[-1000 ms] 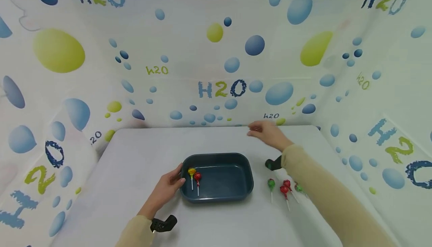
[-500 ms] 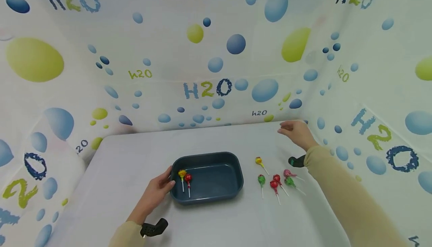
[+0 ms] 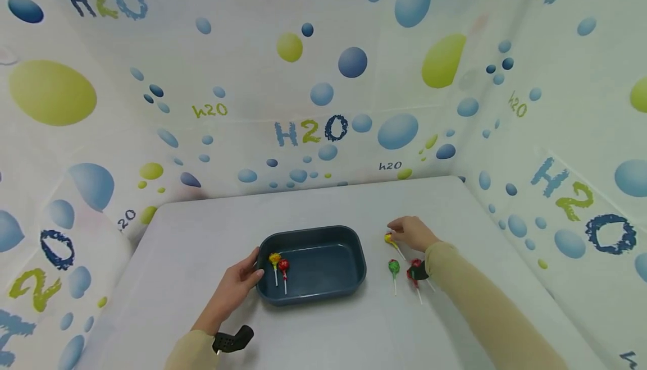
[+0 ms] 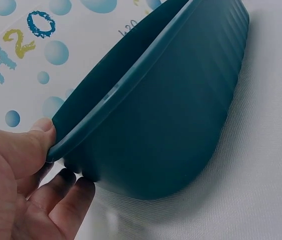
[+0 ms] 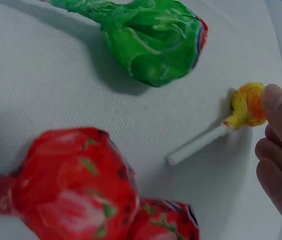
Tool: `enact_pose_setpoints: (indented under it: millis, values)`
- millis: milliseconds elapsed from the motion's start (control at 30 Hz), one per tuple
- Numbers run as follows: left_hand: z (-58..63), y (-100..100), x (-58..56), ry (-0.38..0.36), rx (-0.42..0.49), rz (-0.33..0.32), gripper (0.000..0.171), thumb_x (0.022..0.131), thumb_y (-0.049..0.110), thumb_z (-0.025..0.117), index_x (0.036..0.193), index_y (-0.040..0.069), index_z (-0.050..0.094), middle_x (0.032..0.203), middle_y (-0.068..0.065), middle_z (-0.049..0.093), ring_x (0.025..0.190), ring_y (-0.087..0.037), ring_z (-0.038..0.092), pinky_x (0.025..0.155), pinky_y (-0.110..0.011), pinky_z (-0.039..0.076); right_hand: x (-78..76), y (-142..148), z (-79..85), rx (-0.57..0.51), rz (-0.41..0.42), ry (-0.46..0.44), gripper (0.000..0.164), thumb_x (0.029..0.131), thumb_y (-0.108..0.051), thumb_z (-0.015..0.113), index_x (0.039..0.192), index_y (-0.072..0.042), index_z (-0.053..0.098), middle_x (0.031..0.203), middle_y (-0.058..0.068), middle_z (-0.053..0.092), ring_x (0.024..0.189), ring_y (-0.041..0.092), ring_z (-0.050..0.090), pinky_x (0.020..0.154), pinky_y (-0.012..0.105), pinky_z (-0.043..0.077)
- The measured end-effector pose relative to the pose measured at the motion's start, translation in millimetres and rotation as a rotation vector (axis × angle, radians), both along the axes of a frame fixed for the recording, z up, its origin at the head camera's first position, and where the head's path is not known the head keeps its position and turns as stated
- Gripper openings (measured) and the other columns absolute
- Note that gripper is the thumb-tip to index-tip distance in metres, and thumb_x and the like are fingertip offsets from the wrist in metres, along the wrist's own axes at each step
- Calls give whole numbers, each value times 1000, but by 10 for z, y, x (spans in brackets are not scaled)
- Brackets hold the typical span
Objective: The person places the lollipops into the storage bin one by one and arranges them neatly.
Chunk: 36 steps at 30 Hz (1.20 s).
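Observation:
My left hand (image 3: 237,281) grips the left end of a dark blue rectangular tray (image 3: 323,297). In the left wrist view, the thumb lies over the tray's rim (image 4: 126,82) and the fingers curl below it. A yellow lollipop (image 3: 275,260) and a red lollipop (image 3: 284,265) lie inside at the left. Right of the tray, my right hand (image 3: 413,234) is at another yellow lollipop (image 5: 245,106), thumb and fingers pinching its wrapped head. Its white stick points away from the hand, close over the table.
A green lollipop (image 3: 393,267) and red lollipops (image 5: 76,185) lie on the white table (image 3: 222,224) near the right wrist, partly covered by its black wrist camera (image 3: 418,271). Behind the table stands a white backdrop (image 3: 242,61) with coloured spots.
My right hand swung from above the tray out to the right, then came down and back left to the yellow lollipop. The left hand keeps holding the tray; the head view shifted.

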<state>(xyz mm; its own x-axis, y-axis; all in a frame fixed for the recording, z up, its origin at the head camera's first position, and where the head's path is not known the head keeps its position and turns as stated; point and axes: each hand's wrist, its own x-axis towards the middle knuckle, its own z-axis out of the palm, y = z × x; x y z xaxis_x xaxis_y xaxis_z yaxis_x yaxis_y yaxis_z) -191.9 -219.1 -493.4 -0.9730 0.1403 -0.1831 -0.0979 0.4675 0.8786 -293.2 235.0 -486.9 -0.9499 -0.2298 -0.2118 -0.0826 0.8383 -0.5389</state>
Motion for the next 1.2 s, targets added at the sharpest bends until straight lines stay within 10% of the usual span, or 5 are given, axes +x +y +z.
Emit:
enact_pose_setpoints:
  millis: [600, 1200]
  values:
    - [1, 10, 18, 9, 19, 11, 66, 104, 8, 57, 161, 5, 26, 166, -19, 28, 149, -40, 39, 113, -45, 41, 37, -165, -65, 80, 9, 75, 26, 93, -11, 74, 118, -3, 75, 116, 13, 75, 107, 27, 68, 103, 49, 56]
    - [14, 6, 30, 13, 3, -4, 65, 104, 7, 56, 161, 4, 25, 167, -19, 27, 149, -41, 38, 114, -45, 41, 0, -140, 733, -122, -42, 318, 31, 95, -16, 73, 123, -2, 73, 114, 14, 77, 104, 30, 74, 97, 48, 61]
